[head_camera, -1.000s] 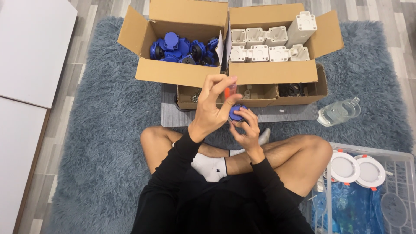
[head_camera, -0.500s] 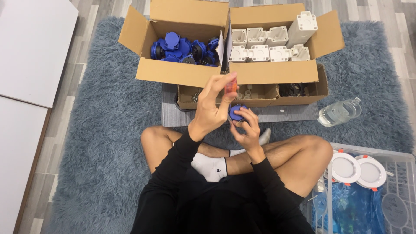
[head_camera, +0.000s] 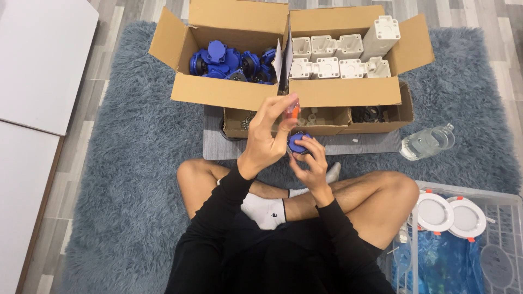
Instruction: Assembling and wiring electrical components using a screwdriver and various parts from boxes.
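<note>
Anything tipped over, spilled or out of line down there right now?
Two things stand out. A clear bottle lies on its side on the rug, with no spill visible. One white housing sticks up tilted above the neat rows in the right box.

Left box (head_camera: pixel 218 90): cardboard, full of blue plugs (head_camera: pixel 231 62)
Right box (head_camera: pixel 348 90): white housings (head_camera: pixel 338 60) in rows
Rug (head_camera: pixel 125 163): grey-blue, shaggy
Bottle (head_camera: pixel 427 142): clear, lying right
Crate (head_camera: pixel 506 207): round white lamps (head_camera: pixel 434 212)

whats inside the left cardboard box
The left cardboard box holds a heap of blue round plastic parts, loosely piled. What lies beneath the top layer, and the box floor, is covered by the heap.
</note>
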